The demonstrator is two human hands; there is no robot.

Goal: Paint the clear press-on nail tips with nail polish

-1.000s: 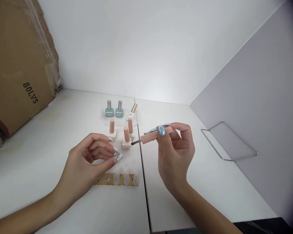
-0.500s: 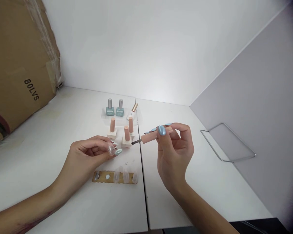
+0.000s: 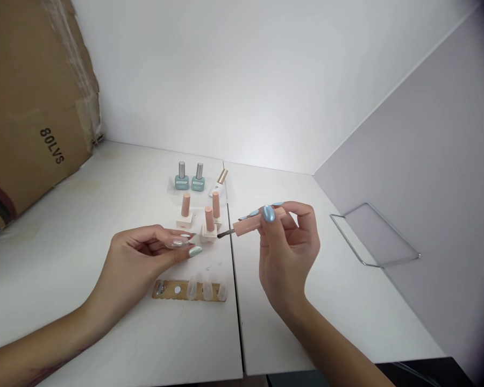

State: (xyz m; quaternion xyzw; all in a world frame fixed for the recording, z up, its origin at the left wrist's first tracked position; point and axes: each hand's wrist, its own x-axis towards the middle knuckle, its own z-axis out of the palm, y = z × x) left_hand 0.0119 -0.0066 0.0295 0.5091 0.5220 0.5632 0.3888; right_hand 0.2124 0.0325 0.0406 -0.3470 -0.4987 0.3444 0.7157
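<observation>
Though aslant, pink-handled brush [image 3: 248, 224] mostly crosswise; bristles [image 3: 221, 235] leftward.

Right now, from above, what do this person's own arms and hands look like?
Nothing mechanical: no sleeves, gloves, rings or cables show. The right hand has long, glossy light-blue nails; the left hand has a shiny pale-mint thumbnail.

The left and top edges are cropping the cardboard box [image 3: 36, 80]. The front pink-capped bottle [image 3: 209, 228] is partly hiding the rear bottle [image 3: 216, 203]. The right grip [image 3: 288, 252] is covering part of the brush cap [image 3: 248, 224]. The bottom edge is cutting off the right forearm [image 3: 333, 344]. Lettering on the teal bottles [image 3: 181, 181] is looking illegibly small.
</observation>
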